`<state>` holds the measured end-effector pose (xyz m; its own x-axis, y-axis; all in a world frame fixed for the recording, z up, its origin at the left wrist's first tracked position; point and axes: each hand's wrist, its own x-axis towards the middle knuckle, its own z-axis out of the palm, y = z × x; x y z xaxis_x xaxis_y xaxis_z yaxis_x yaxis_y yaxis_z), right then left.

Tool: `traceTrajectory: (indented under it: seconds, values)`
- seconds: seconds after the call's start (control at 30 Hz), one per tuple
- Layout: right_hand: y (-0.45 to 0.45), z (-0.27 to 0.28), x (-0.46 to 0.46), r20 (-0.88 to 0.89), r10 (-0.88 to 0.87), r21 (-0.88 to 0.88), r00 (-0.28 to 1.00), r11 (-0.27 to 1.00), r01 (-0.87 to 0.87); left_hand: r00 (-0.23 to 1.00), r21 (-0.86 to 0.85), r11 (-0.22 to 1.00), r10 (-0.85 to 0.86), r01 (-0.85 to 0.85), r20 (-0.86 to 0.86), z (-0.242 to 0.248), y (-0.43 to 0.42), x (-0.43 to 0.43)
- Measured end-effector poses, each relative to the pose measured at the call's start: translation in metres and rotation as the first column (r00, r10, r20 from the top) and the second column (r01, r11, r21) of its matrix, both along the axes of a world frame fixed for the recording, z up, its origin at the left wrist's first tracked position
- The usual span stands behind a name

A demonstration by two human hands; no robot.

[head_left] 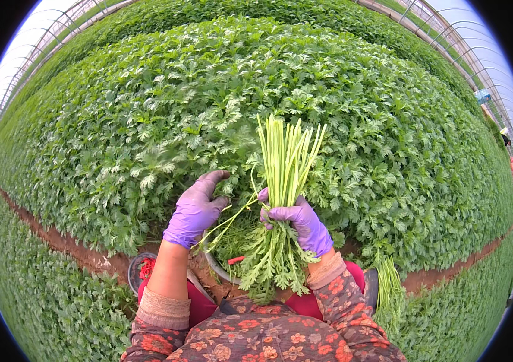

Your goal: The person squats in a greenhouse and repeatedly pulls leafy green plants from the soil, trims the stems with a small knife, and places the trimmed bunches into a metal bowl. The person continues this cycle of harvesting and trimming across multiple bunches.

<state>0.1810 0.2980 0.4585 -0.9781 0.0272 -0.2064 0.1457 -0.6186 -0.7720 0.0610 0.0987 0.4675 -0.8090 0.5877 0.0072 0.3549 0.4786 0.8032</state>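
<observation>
My right hand (299, 219), in a soiled purple glove, grips a bunch of leafy green stalks (286, 158). The cut stem ends point away from me and the lobed leaves hang toward my lap. A few thin stray sprigs (231, 221) stick out from the bunch on its left side, close to my left thumb. My left hand (197, 206), also gloved in purple, is left of the bunch with thumb and forefinger apart; its other fingers are partly hidden. Under the bunch stands a grey-rimmed basin (219, 268) with green trimmings and a red object (236, 260), possibly a handle.
Dense leafy plants (247, 81) fill the bed ahead. A small bucket (133, 273) with red ties or strips (147, 267) stands by my left knee. Another bunch of cut stalks (388, 283) lies right of my right knee. The tunnel's hoop frame (478, 59) curves overhead.
</observation>
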Motion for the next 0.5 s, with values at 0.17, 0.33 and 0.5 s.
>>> traceTrajectory:
  seconds: [0.17, 0.33, 0.5]
  values:
    - [-0.005, 0.003, 0.002, 0.084, 0.029, 0.048, 0.996, 0.998, -0.033, 0.964, 0.147, 0.965, -0.237, 0.219, 0.119, 0.001, 0.023, 0.019]
    - [-0.001, -0.001, 0.002, 0.166, -0.084, 0.136, 0.983, 0.989, 0.062, 0.977, -0.203, 0.979, -0.056, 0.013, -0.208, 0.011, -0.001, -0.008]
    - [-0.003, -0.009, 0.0, 0.19, -0.066, 0.155, 0.979, 0.987, 0.037, 0.952, -0.412, 0.91, -0.096, -0.034, -0.291, 0.011, 0.004, 0.002]
